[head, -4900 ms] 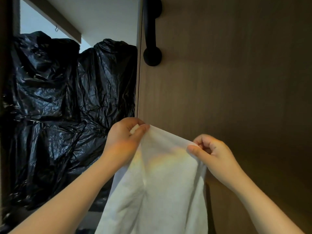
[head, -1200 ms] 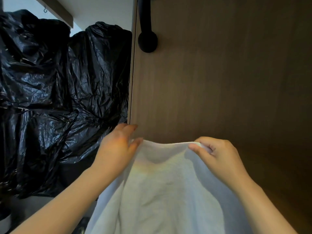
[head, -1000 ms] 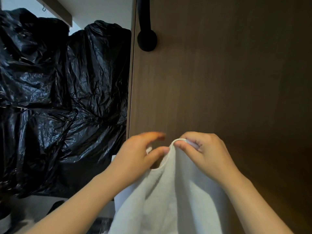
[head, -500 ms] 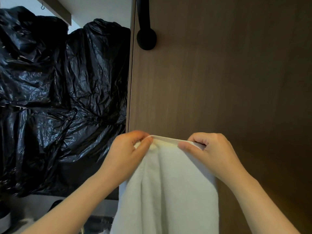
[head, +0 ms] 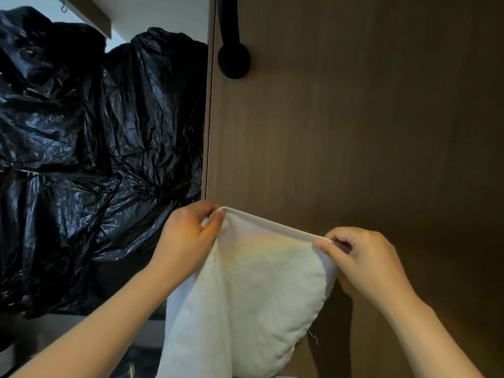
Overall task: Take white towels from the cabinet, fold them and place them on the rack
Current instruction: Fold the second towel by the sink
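Head view: a white towel hangs at 6 o'clock before a brown door. Its top edge is pinched by the left hand at 7 o'clock and the right hand at 5. The hands, nearly touching a second ago, have drawn apart, pulling the doubled edge taut. One fold looks made; no rack shows. Black bags fill 9 o'clock.

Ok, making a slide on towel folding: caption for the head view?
Left hand and right hand pinch the top edge of a white towel held up before a wood-grain door.
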Demonstrator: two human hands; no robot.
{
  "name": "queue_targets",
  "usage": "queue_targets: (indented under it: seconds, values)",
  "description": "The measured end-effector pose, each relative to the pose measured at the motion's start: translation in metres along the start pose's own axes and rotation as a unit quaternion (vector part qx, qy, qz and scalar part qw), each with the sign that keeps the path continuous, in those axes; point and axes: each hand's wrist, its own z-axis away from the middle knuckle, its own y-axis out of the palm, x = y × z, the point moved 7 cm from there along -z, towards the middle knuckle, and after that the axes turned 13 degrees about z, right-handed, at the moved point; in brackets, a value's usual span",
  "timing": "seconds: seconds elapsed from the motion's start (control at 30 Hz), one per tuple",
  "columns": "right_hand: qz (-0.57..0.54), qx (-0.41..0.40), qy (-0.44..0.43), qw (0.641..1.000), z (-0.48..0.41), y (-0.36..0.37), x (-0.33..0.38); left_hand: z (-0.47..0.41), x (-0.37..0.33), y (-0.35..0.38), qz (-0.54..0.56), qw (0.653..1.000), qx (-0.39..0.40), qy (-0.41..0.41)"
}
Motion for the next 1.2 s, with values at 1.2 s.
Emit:
queue_targets:
  seconds: [1.2]
  values:
    - [-0.355,0.12,0.029,0.927,0.029,0.06,0.067,0.081,0.077,0.027,0.378,0.813,-0.005,-0.442]
